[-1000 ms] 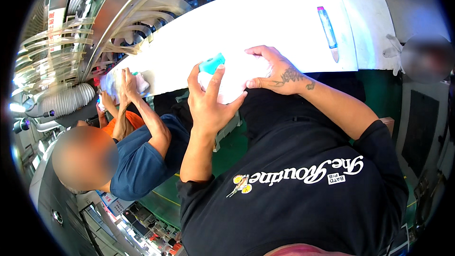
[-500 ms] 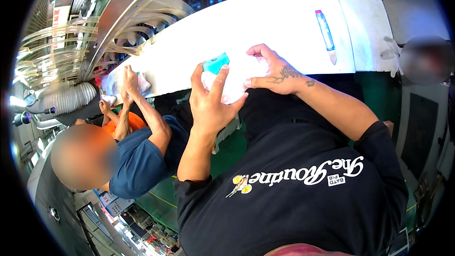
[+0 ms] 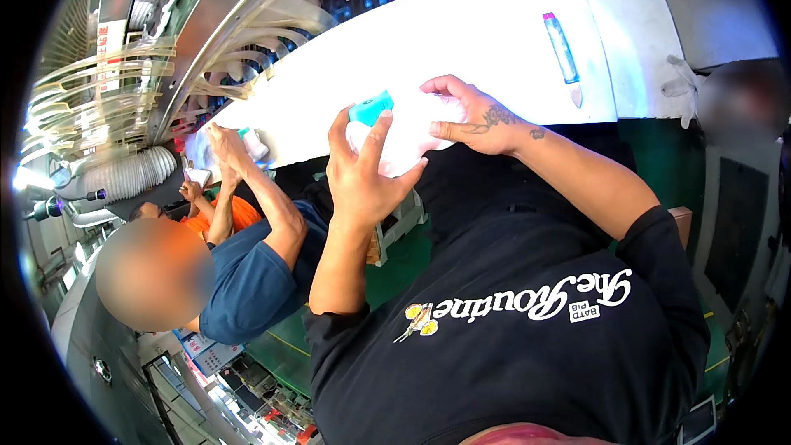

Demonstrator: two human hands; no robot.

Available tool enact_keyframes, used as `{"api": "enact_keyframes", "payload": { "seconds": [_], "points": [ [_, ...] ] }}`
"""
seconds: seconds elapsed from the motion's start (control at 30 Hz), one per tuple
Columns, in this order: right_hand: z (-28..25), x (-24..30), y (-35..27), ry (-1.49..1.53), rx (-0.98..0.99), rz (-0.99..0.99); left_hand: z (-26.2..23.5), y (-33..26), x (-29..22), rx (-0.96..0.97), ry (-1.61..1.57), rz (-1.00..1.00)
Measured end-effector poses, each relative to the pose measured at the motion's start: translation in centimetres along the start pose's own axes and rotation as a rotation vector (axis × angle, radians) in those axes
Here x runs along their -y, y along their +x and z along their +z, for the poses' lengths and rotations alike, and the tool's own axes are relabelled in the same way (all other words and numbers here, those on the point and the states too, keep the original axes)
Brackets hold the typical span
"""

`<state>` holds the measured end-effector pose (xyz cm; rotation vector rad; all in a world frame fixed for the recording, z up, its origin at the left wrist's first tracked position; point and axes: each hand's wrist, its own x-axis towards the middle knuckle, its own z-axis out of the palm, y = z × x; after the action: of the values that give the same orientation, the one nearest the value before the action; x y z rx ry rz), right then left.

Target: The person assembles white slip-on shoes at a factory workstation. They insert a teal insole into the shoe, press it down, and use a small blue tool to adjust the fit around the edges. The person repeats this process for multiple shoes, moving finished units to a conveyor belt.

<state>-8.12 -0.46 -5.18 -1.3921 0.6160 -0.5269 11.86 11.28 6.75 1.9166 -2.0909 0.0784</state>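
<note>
The left hand (image 3: 362, 177) is clamped around a white piece with a teal cap (image 3: 371, 107), held up at the near edge of the white bench (image 3: 461, 41). The right hand (image 3: 474, 119) closes on the same piece from the other side. A blue pen-like tool (image 3: 562, 51) lies further right on the bench

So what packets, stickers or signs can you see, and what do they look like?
Packet: clear, teal top, held in both hands.
Tube: long, blue, pink-capped, lying on the white table.
Sign: narrow white strip, red print, far left.
Panel: small, pale, low down.
</note>
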Motion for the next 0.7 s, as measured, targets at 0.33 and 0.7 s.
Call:
{"api": "enact_keyframes", "payload": {
  "seconds": [0.33,0.7],
  "points": [
    [0.3,1.0,-0.5,-0.179,-0.004,-0.025,-0.2,0.1,-0.6,-0.023,-0.023,0.039],
    [1.7,1.2,-1.0,-0.267,-0.135,-0.048,-0.3,0.8,-1.2,-0.005,0.050,0.018]
  ]
}}
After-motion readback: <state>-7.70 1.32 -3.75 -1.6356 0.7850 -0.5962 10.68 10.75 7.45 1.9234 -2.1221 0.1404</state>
